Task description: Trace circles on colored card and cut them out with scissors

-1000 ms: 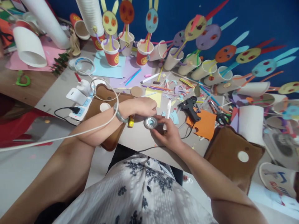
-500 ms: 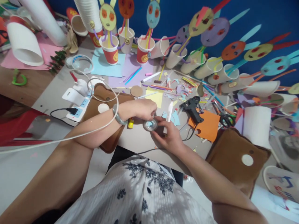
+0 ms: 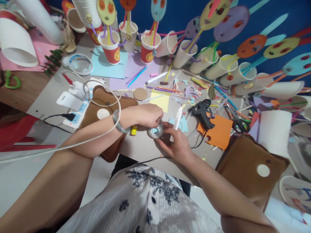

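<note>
A small round roll of tape (image 3: 155, 131) with a pale ring inside sits low over the table in front of me. My right hand (image 3: 179, 142) grips its right side between thumb and fingers. My left hand (image 3: 150, 115) has curled fingers pressed together at the roll's upper edge; what they pinch is hidden. Beside the right hand's fingers stands out a white pen (image 3: 179, 117), partly covered; I cannot tell whether it is held or lies on the table. A yellow piece (image 3: 133, 130) rests under my left wrist.
A black glue gun (image 3: 202, 113) and black scissors (image 3: 240, 125) lie to the right, near orange paper (image 3: 220, 131). Paper cups with puppet faces line the back. A white cable (image 3: 85, 147) crosses my left forearm, near a power strip (image 3: 75, 118). Paper scraps (image 3: 191, 90) litter the middle.
The view has shifted slightly, so the surroundings sit a little differently. Both hands stay at the roll of tape, with almost no visible change in grip.
</note>
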A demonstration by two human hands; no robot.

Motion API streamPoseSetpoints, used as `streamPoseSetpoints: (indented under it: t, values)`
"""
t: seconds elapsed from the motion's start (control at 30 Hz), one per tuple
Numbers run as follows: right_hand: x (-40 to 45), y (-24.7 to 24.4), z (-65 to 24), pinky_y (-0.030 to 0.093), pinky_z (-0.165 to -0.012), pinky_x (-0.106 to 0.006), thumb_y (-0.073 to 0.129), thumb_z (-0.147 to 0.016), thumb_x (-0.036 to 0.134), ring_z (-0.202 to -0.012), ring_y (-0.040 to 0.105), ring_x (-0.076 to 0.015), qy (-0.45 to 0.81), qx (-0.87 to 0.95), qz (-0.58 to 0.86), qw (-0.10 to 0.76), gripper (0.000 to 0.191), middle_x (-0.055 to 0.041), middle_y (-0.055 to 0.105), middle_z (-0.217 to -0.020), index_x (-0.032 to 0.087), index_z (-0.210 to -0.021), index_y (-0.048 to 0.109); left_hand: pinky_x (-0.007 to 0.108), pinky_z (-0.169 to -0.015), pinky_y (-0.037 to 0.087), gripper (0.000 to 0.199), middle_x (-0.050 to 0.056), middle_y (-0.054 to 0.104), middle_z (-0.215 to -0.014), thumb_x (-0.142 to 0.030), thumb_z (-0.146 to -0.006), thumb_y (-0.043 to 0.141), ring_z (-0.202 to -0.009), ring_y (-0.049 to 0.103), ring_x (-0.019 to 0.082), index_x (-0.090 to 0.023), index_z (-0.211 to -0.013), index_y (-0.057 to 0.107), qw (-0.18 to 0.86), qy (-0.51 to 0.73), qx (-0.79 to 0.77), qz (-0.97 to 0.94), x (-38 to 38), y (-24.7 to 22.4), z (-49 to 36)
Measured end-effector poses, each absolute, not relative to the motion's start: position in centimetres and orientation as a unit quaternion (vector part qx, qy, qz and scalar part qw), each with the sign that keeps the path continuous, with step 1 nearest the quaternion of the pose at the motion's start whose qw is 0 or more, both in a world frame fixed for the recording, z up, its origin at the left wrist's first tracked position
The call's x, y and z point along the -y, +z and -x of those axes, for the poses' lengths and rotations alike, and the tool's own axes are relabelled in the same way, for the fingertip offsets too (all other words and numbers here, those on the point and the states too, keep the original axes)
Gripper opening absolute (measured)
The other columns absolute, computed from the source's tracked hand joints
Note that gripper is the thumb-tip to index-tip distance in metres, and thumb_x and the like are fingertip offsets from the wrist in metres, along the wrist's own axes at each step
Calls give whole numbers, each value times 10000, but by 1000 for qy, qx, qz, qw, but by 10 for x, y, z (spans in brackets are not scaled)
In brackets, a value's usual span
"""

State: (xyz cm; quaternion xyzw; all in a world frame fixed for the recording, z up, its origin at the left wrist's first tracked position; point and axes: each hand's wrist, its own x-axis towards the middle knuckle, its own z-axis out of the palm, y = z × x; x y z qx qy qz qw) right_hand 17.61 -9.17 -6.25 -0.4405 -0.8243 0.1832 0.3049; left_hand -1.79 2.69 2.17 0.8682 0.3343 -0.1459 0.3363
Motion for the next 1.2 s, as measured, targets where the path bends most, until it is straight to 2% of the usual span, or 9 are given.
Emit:
streamPoseSetpoints:
  t: [0.23,0.43,0.6,0.83,1.2]
  values:
    - [96,-63,-175,649,-779,-499,721,-891,246,-1079,744,-331,168,828,436,311,401,-173,694,-1316,301,-1220,497,300,-638,333,200,76,706,-782,-216,-808,602,-676,570,176,-149,-907,762,336,-147,-333,-869,-27,17,18]
    - [98,-61,-177,640,-723,-440,723,-893,208,-989,761,-303,181,825,437,310,399,-163,718,-1286,294,-1211,498,303,-614,319,207,79,700,-786,-274,-821,609,-688,577,183,-144,-913,740,348,-143,-323,-868,-28,16,20]
    - [97,-61,-178,631,-734,-414,731,-891,205,-1003,759,-291,188,821,446,304,384,-145,725,-1288,291,-1197,516,299,-601,323,225,77,697,-800,-296,-831,605,-683,569,179,-145,-932,738,347,-162,-322,-866,-29,17,18]
    - [95,-62,-178,625,-726,-370,739,-885,168,-974,760,-265,164,827,431,321,349,-191,735,-1253,222,-1164,538,292,-577,311,189,65,675,-761,-251,-829,585,-635,523,155,-130,-878,722,356,-139,-310,-871,-31,15,20]
    - [93,-62,-176,630,-773,-393,753,-884,193,-992,763,-278,151,825,440,321,325,-185,753,-1231,214,-1147,563,288,-576,324,207,91,690,-790,-218,-817,595,-641,542,164,-109,-921,736,362,-166,-323,-858,-33,20,17]
